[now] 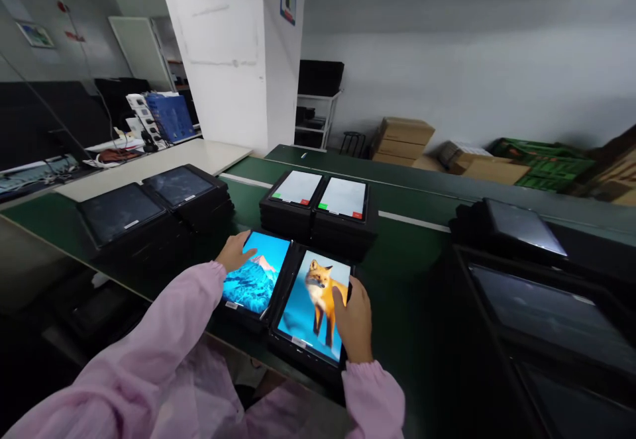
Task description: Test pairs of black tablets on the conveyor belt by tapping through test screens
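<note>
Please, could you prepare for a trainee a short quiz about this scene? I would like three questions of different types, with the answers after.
1. Choose one: what does the right lit tablet show, with the right grip at its edge? A) ship B) fox C) flower
2. True or false: both white screens farther back carry a green patch and a red patch.
3. Fill in: the left lit tablet, with the left grip at its edge, shows a blue, snowy ____.

Key: 1. B; 2. true; 3. mountain.
</note>
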Demonstrator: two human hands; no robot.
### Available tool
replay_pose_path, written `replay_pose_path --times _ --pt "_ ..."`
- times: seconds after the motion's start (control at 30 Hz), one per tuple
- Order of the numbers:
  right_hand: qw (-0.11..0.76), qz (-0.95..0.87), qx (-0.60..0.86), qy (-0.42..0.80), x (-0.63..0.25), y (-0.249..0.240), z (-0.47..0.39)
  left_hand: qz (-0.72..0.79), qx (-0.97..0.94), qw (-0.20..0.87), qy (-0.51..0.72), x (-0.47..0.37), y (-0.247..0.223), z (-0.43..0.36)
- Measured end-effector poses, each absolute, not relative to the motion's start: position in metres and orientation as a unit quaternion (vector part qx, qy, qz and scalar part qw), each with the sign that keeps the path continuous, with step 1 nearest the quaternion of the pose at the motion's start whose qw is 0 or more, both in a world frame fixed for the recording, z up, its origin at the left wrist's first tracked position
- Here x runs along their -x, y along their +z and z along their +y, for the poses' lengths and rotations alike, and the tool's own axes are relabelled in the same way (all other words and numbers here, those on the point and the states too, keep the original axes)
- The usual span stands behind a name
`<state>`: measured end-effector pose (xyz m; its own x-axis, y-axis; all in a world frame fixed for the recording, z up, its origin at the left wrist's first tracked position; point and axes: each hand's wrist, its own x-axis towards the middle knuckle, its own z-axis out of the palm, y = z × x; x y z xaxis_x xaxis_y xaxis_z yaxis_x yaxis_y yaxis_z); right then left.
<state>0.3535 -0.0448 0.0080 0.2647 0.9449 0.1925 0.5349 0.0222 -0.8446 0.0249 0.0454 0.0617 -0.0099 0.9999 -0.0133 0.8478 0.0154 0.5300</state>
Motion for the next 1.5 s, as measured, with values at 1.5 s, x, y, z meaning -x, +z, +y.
replay_pose_path --times 1.5 --pt "0.424 -0.510 0.693 0.285 -0.343 -0.004 -0.087 0.600 -0.693 0.219 0.334 0.026 0.023 -0.018"
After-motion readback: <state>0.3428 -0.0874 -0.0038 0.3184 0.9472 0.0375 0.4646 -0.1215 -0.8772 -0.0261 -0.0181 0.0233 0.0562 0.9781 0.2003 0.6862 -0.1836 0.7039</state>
